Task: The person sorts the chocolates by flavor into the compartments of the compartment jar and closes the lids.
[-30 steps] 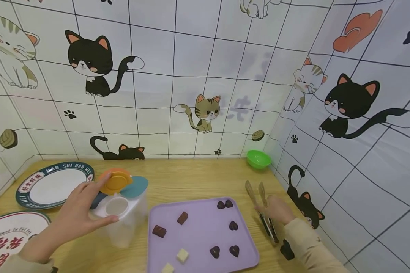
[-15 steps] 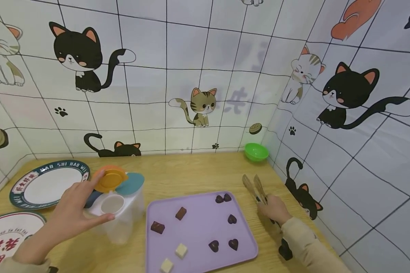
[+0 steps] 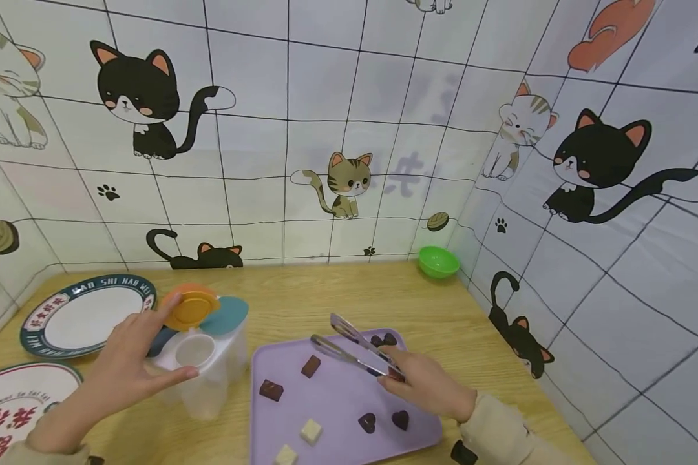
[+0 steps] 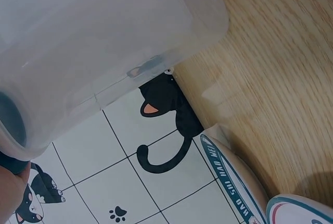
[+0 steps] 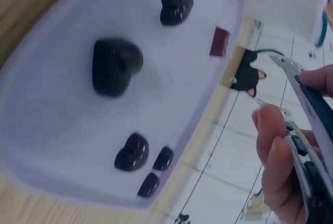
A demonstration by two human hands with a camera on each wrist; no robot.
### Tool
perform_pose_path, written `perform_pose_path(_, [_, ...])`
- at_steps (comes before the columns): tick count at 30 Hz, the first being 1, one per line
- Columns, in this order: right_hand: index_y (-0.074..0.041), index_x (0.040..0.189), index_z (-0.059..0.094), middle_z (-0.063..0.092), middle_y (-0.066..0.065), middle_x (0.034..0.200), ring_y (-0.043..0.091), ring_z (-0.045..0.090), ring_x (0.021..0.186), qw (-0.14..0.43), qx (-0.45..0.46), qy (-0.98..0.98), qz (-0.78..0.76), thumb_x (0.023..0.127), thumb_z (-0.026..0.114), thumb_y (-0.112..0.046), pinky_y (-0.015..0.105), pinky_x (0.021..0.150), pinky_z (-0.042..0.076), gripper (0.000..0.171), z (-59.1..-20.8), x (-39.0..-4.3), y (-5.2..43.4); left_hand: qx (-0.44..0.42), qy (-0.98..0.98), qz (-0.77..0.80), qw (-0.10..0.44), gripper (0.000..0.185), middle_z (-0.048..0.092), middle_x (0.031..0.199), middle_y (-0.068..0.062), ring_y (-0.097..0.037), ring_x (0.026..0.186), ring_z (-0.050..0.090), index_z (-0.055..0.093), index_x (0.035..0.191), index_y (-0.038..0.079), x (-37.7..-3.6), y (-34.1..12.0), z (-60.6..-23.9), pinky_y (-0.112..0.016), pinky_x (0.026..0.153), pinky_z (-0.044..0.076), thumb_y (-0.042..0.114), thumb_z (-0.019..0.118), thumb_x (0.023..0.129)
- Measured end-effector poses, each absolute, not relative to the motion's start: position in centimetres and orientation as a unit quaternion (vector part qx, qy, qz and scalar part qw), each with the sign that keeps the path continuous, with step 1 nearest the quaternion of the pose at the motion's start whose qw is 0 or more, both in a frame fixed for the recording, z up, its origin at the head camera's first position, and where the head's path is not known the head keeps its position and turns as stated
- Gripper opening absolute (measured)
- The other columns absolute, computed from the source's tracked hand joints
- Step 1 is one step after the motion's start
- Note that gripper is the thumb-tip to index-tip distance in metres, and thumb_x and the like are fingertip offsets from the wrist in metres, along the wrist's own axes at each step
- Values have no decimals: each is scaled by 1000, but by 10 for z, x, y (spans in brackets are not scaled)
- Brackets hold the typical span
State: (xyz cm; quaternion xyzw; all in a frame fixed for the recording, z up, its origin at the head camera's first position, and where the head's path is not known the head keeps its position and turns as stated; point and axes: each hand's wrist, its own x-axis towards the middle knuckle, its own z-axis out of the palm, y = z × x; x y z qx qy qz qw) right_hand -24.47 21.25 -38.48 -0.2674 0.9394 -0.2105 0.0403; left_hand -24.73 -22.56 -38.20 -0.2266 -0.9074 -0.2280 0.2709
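Observation:
My left hand (image 3: 177,336) grips a clear plastic container (image 3: 209,381), index finger on its raised orange lid (image 3: 193,309) and thumb on the front. The left wrist view shows the container's wall (image 4: 104,36) close up. My right hand (image 3: 388,369) holds metal tongs (image 3: 349,349) over a purple tray (image 3: 337,400), tips apart and pointing left. On the tray lie brown squares (image 3: 310,366), white squares (image 3: 311,431) and dark heart chocolates (image 3: 366,423). In the right wrist view my fingers (image 5: 276,156) pinch the tongs (image 5: 307,109) above heart chocolates (image 5: 117,66).
Two printed plates (image 3: 87,313) (image 3: 17,400) lie left of the container on the wooden table (image 3: 326,297). A green bowl (image 3: 439,261) sits in the far right corner. Cat-patterned tiled walls close the back and right sides.
My right hand has lifted the tongs from the table right of the tray and swung them left over the tray. My left hand has stayed on the container.

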Motion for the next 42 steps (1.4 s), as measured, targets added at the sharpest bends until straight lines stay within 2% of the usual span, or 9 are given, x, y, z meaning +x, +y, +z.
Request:
perform_pose_path(6, [-4,116,53,56,-9,71,-6,39,52,55,-316,932,-168,86,57,-25,13,45,36,38,-394,-239,198,-230,-904,-231,276,116,56,116,-10,-15,87,39,29,141,13,-250,-223,-383,-34,79,24,43,84,44])
perform_pose_path(10, [-3,118,54,57,-10,71,-6,39,50,70,-318,932,-161,86,57,-27,12,45,36,40,-405,-237,193,-227,-906,-224,278,117,57,114,-9,-16,85,40,29,142,13,-248,-224,-382,-33,77,24,44,84,44])
perform_pose_path(13, [-4,113,56,53,-11,66,-6,37,47,73,-314,933,-162,86,57,-25,12,43,34,34,-410,-237,191,-225,-908,-225,274,116,57,113,-10,-16,86,40,28,142,14,-248,-222,-381,-33,78,24,44,84,45])
perform_pose_path(17, [0,115,57,47,-12,61,-7,33,44,71,-315,933,-162,87,56,-21,12,40,31,35,-415,-237,191,-221,-911,-229,264,115,56,114,-10,-16,88,39,26,142,16,-248,-222,-381,-34,78,24,44,83,47])
perform_pose_path(20, [3,121,54,43,-14,56,-7,30,43,70,-320,930,-163,88,55,-20,11,39,29,41,-418,-237,191,-226,-907,-227,274,116,56,115,-11,-16,87,39,28,142,14,-248,-224,-382,-33,78,24,44,84,45])
perform_pose_path(25, [4,121,54,38,-14,54,-8,25,41,62,-333,923,-183,88,55,-20,9,38,25,41,-420,-236,191,-236,-902,-225,284,119,56,115,-11,-16,88,39,28,142,12,-247,-226,-382,-34,79,24,47,84,42])
perform_pose_path(31, [9,120,52,48,-11,55,-16,22,41,7,-381,892,-244,90,52,-14,3,37,24,37,-410,-236,181,-229,-905,-223,280,123,56,115,-12,-18,90,40,28,142,13,-245,-227,-382,-36,79,24,49,85,39])
perform_pose_path(35, [9,121,51,56,-4,60,-14,26,44,-30,-391,881,-264,90,51,-11,4,39,27,37,-394,-242,172,-225,-906,-221,282,122,56,114,-10,-17,90,41,28,142,13,-245,-226,-382,-35,78,25,49,85,40])
perform_pose_path(42, [4,124,51,53,-7,60,-9,26,40,7,-331,916,-225,88,56,-20,8,38,25,44,-385,-250,174,-228,-907,-220,279,120,55,120,-12,-19,93,43,27,142,14,-245,-224,-381,-38,83,26,50,83,42])
